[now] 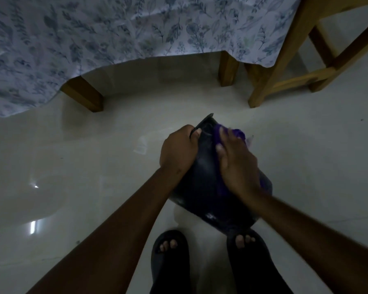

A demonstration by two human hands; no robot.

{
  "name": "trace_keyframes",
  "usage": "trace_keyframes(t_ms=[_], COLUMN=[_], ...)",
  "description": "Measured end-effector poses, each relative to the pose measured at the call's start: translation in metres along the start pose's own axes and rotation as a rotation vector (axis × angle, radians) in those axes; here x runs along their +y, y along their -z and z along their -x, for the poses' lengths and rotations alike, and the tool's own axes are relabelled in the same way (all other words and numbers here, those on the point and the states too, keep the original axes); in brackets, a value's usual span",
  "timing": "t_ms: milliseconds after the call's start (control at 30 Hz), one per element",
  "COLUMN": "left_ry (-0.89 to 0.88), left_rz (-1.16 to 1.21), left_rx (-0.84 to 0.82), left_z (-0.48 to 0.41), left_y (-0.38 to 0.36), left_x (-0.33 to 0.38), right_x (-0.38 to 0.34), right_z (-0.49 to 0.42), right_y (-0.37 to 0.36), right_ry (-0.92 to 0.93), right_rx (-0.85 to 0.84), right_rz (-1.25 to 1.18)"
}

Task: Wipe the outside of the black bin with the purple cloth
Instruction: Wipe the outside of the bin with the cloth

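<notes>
The black bin [202, 185] is held tilted above the pale floor, its rim pointing away from me and its base toward my feet. My left hand [177, 152] grips the bin's rim on the left side. My right hand [236, 160] presses the purple cloth [218, 132] flat against the bin's upper right side. Only the cloth's far end and a strip under my palm show; the rest is hidden by my hand.
A table with a leafy blue tablecloth [94, 35] and wooden legs [83, 96] stands ahead. A wooden chair [285, 66] is at the upper right. My feet in dark sandals [170, 251] are directly below the bin on the glossy tiled floor [72, 166].
</notes>
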State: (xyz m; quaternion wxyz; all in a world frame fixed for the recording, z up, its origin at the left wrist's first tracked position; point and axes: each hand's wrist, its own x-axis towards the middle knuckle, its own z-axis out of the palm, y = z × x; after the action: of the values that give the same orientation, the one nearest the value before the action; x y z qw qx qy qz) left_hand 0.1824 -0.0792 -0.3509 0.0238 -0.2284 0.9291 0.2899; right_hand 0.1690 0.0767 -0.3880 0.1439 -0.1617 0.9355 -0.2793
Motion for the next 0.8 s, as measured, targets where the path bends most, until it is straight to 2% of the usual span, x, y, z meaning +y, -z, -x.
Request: trace_keyframes(t_ms=[33,100,200,300,400,467,533,600,700,800], left_ry=[0.017,0.057,0.107,0.066,-0.020,-0.001,0.044,0.062,0.010,0.002], left_rz=[-0.007,-0.008,0.000,-0.010,0.203,0.289,0.233,0.144,0.063,0.052], left_rx=[0.007,0.013,-0.032,-0.084,-0.346,-0.445,-0.318,-0.193,-0.150,-0.137], left_z=[0.001,0.002,-0.002,-0.012,-0.011,0.006,0.024,0.025,0.006,-0.002], left_y=[0.000,0.003,0.003,0.004,0.024,0.032,0.029,0.022,0.014,0.009], left_x=[0.000,-0.003,-0.002,0.005,-0.002,-0.018,-0.030,-0.028,-0.015,-0.010], right_x=[0.007,0.014,-0.003,-0.010,0.001,0.018,0.026,0.022,0.003,-0.006], right_z=[-0.015,-0.007,0.054,0.049,-0.004,-0.032,-0.039,-0.020,0.039,0.055], right_y=[0.007,0.011,-0.006,-0.012,0.002,0.007,0.007,0.004,-0.006,-0.014], right_ry=[-0.093,-0.174,0.022,0.125,0.075,-0.059,-0.178,-0.185,-0.016,0.146], right_rx=[-0.035,-0.071,-0.010,-0.023,-0.006,-0.193,-0.336,-0.270,-0.052,-0.027], right_rz=[-0.108,-0.122,0.121,0.148,0.013,-0.081,-0.118,-0.132,0.021,0.151])
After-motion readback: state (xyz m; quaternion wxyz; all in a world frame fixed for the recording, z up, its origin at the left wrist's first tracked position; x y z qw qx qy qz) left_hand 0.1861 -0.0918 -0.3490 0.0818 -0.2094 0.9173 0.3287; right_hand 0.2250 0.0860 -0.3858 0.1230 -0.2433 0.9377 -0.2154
